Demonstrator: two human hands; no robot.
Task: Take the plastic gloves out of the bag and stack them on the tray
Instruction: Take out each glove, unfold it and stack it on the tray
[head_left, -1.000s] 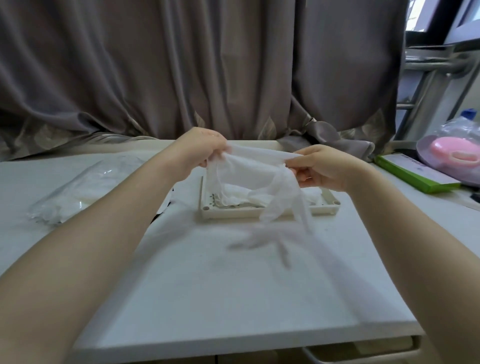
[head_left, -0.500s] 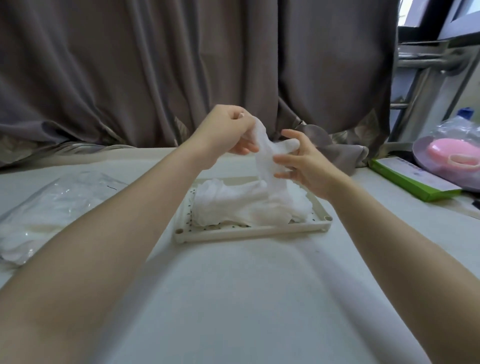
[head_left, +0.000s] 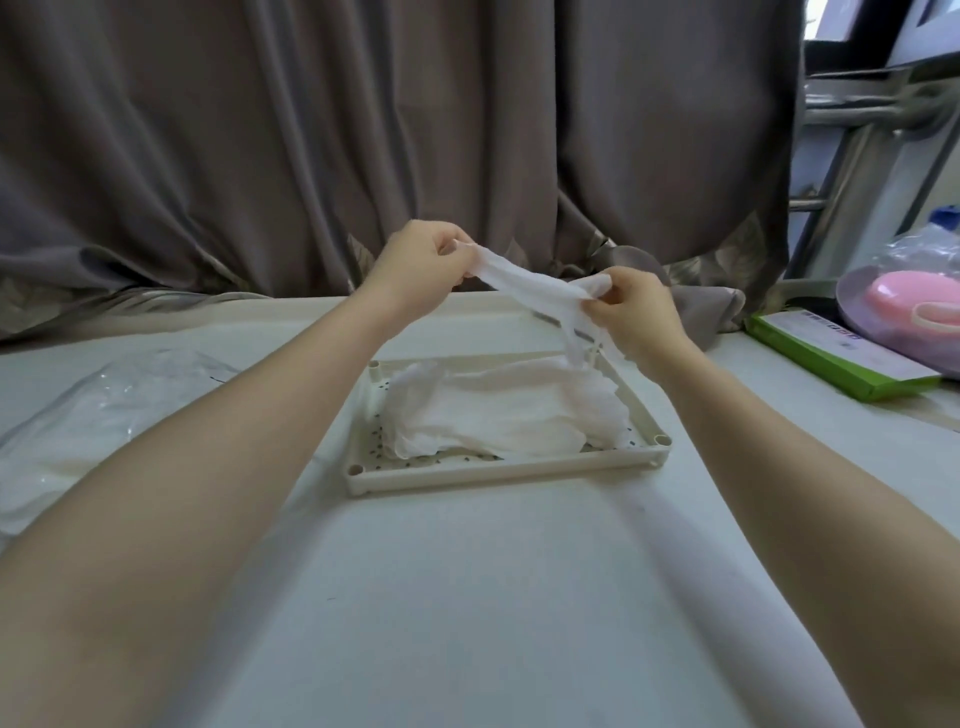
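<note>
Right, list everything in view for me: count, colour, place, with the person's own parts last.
held glove: one, translucent white, stretched between both hands above the tray's far edge
glove pile: count unclear, white, lying in the tray
tray: one, cream with small holes, centre of the table
bag: one, clear plastic with white contents, on the table at the left
table: one, white, fills the foreground
curtain: grey-brown, hanging behind the table
box: one, green with a white top, on the table at the right
pink item: one, under clear wrap, far right
metal frame: silver, upper right
left hand: pinching the glove's left end
right hand: pinching the glove's right end
</note>
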